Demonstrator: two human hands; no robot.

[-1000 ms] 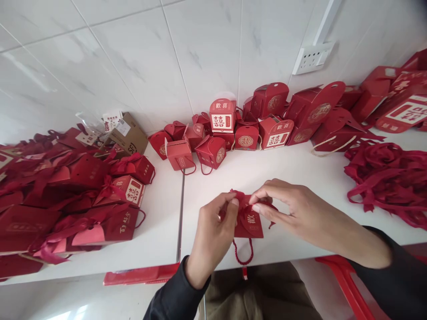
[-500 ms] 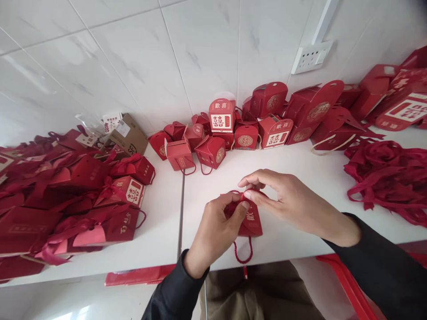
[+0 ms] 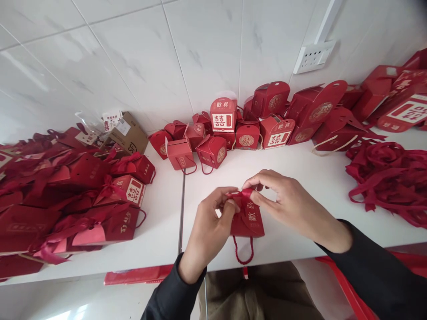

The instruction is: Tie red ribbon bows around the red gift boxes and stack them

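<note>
A small red gift box (image 3: 248, 222) with pale printed characters lies near the table's front edge, its red cord handle (image 3: 244, 258) hanging toward me. Over the top of the box runs a red ribbon (image 3: 246, 193). My left hand (image 3: 215, 218) pinches the ribbon on the left side, thumb against fingers. From the right, my right hand (image 3: 275, 191) grips another part of the same ribbon between thumb and index finger. Fingers hide part of the ribbon, so I cannot tell how it is looped.
Several red gift boxes (image 3: 213, 151) stand along the tiled wall. At left is a pile of ribboned boxes (image 3: 83, 175) beside a brown carton (image 3: 128, 138). A heap of red ribbons (image 3: 390, 182) lies at right. A power socket (image 3: 314, 57) is fixed to the wall.
My hands have drawn slightly apart, the left one moving left. More of the ribbon and of the box's printed face now shows between them.
</note>
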